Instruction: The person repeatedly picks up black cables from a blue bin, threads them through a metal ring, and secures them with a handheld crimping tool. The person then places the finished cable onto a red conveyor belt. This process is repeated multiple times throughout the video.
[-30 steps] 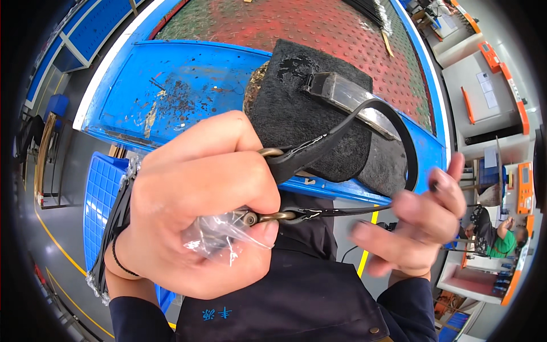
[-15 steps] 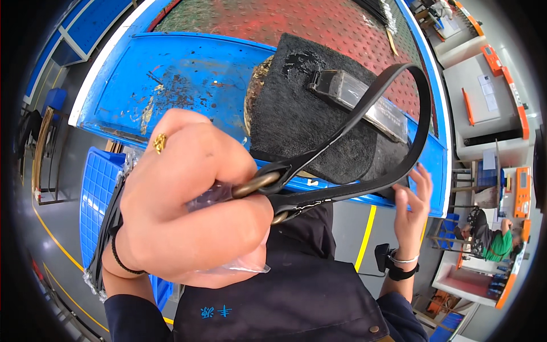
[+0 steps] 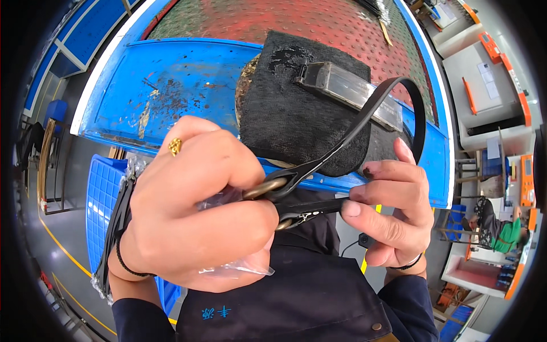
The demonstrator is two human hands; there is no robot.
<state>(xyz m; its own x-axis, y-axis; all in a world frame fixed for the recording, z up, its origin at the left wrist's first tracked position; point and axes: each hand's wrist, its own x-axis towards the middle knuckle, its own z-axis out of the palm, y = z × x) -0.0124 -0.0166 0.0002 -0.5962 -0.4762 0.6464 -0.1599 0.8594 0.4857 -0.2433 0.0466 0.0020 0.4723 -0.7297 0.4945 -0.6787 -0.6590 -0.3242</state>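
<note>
Between my hands, strap [image 3: 364, 122] already loops through ring [image 3: 265, 188]; left hand [image 3: 194, 219] clamps ring and bag [image 3: 239, 267], right hand [image 3: 390, 214] pinches strap's end, untightened.

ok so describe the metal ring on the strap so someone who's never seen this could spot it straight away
Start at the blue workbench with the black fuzzy pad on it; just below the pad's near edge the two hands meet. The brass-coloured ring sits against the left hand, where the black strap loops through it. It is the only dull gold metal there, unlike the small gold finger ring higher up.
</note>
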